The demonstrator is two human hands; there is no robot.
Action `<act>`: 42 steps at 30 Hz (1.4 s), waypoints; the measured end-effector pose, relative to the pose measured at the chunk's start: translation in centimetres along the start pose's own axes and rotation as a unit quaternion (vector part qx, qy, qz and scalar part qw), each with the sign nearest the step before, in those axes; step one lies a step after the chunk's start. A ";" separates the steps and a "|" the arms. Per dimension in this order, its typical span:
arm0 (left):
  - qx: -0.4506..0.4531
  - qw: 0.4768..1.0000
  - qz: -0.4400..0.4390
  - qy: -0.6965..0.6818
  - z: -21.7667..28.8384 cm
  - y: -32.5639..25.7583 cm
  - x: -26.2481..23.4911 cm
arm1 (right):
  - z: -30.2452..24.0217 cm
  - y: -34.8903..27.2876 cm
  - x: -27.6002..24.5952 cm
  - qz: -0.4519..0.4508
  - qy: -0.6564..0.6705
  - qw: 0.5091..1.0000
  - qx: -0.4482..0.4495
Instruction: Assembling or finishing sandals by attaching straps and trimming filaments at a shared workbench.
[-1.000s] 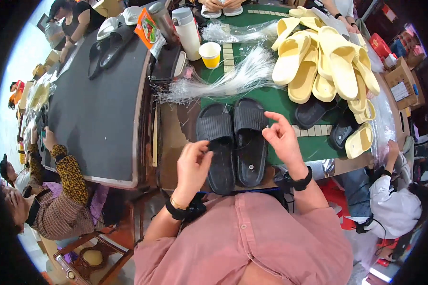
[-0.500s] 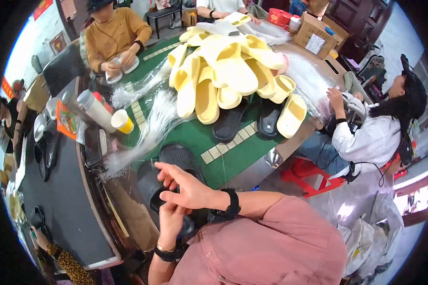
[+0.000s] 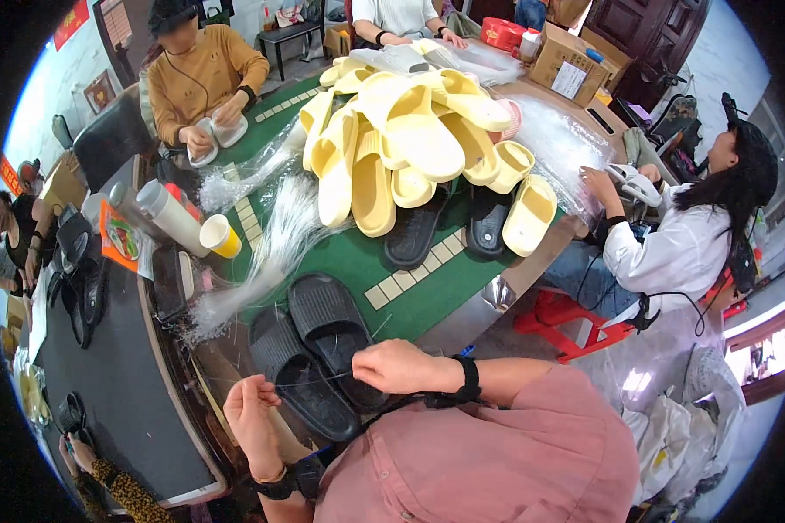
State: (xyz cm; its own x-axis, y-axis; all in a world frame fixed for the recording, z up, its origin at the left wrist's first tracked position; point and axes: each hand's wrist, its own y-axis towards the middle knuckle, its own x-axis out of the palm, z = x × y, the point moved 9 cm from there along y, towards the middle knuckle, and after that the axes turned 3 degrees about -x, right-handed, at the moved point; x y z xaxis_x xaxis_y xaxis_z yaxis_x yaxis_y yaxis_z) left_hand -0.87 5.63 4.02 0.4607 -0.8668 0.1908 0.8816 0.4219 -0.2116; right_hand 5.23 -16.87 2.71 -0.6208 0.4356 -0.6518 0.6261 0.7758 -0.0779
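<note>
A pair of black slides lies in front of me at the table's near edge, the left slide (image 3: 270,336) and the right slide (image 3: 324,301) side by side. Above them my left hand (image 3: 251,418) and my right hand (image 3: 397,366) are apart, with a thin strand (image 3: 310,383) drawn between their pinched fingers. A short end of it sticks up beside the right hand. The strand's exact kind is too fine to make out. A loose bundle of long clear plastic strands (image 3: 279,235) spreads over the green table top (image 3: 323,255) just beyond the slides.
A heap of pale yellow slides (image 3: 423,131) fills the middle, with two black slides (image 3: 416,235) at its front. A paper cup (image 3: 221,236) and a grey flask (image 3: 173,218) stand left. People sit around, one on a red stool (image 3: 563,322). A dark table (image 3: 139,410) adjoins at left.
My hands, close together over the slides before, have moved apart, the left one leftward and down, the right one rightward. The strand now shows taut between them.
</note>
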 end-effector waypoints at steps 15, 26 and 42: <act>-0.167 0.919 -0.077 0.350 -4.1 -3.4 0.6 | -3.4 -2.5 1.2 0.008 -0.059 0.990 -0.129; -0.107 0.874 -0.172 0.442 -5.4 -4.4 1.9 | -5.4 -2.3 2.6 -0.018 -0.093 0.981 -0.171; 0.059 0.847 0.074 0.523 -1.9 -1.8 -0.2 | -0.9 2.7 -0.4 0.089 -0.145 0.978 -0.124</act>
State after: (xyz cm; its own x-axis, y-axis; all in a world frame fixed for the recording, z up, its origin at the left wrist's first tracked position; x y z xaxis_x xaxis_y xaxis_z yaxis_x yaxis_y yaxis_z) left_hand -2.77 4.48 2.51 0.2781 -0.5376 -0.7960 0.8546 0.5168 -0.0504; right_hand 6.73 -14.53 3.42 -0.3298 0.4547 -0.8274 0.5562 0.8017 0.2189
